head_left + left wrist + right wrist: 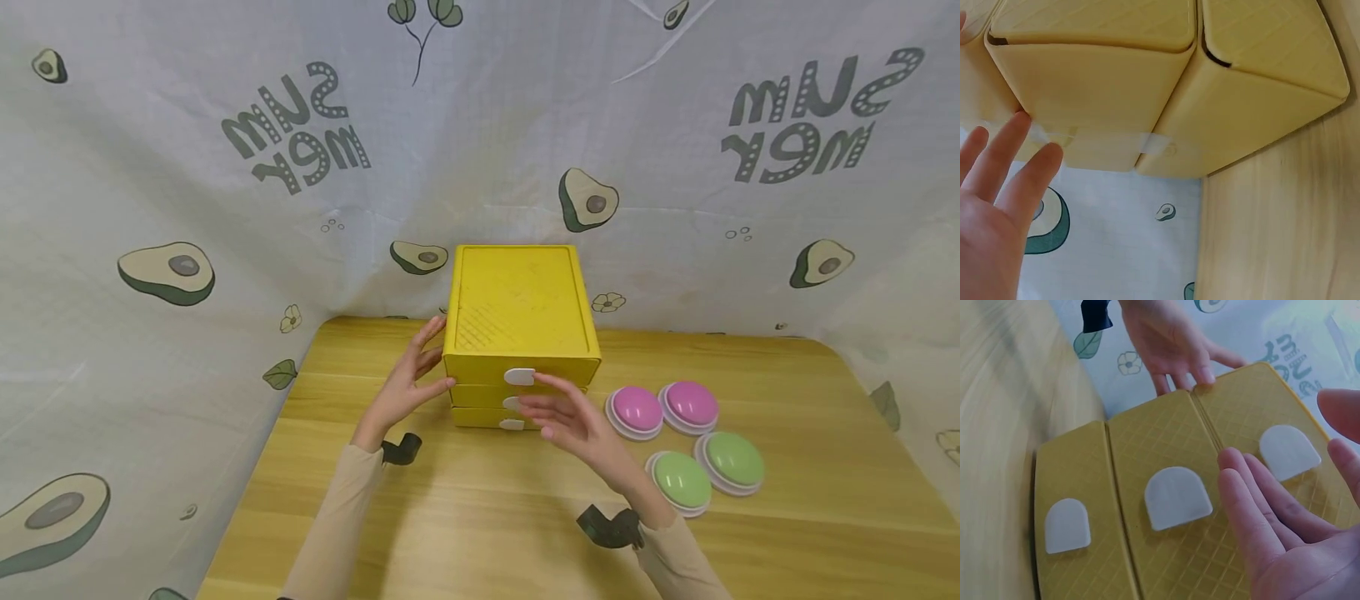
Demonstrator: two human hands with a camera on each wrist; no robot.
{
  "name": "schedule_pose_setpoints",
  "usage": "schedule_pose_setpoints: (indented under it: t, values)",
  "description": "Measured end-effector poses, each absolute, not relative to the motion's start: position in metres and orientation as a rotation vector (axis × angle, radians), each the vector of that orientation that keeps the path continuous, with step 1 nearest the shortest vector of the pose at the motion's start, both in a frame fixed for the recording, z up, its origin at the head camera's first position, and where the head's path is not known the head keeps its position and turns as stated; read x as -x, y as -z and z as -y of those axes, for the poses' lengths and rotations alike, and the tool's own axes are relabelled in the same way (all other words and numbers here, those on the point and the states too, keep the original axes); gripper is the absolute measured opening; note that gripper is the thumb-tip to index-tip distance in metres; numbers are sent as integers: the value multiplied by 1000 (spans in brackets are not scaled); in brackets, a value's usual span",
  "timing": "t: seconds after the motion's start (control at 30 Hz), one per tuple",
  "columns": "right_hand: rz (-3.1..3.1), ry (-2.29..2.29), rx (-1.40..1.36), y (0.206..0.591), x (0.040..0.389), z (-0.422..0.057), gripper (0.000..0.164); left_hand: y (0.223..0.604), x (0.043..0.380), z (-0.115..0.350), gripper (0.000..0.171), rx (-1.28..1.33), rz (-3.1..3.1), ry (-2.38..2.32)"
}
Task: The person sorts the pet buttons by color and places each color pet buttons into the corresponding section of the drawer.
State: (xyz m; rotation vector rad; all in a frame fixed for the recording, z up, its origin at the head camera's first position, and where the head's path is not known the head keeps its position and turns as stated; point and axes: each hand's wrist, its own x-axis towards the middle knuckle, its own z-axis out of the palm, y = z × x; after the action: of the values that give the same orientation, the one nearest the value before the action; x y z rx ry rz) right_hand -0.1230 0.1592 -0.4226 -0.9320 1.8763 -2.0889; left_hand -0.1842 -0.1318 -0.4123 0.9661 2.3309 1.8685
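Observation:
A yellow three-drawer box (525,304) stands at the back of the table, each drawer front bearing a white rounded pull tab. At its left side is my left hand (408,387), fingers spread along the side wall and thumb at the front left edge. In front of the drawers, my right hand (581,429) has loosely extended fingers, the index fingertip beside the top white tab (519,377). The right wrist view shows nothing held by the right hand (1291,550), and its fingers lie close to the middle drawer front (1160,437). All three drawers look pushed in.
Right of the box sit two pink domed buttons (637,409) and two green domed buttons (682,479) on white bases. A pale curtain (480,150) printed with avocados hangs behind the wooden table (465,517). Dark wrist mounts (611,527) sit at both wrists.

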Motion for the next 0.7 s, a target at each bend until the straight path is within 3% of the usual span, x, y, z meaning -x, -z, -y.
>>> schedule_pose_setpoints:
  t: [0.3, 0.7]
  values:
    - [-1892, 2024, 865, 437, 116, -166, 56, 432, 187, 137, 89, -775, -2276, -1840]
    - [-1942, 1926, 826, 461, 122, -166, 57, 470, 195, 144, 83, -784, -2334, -1715]
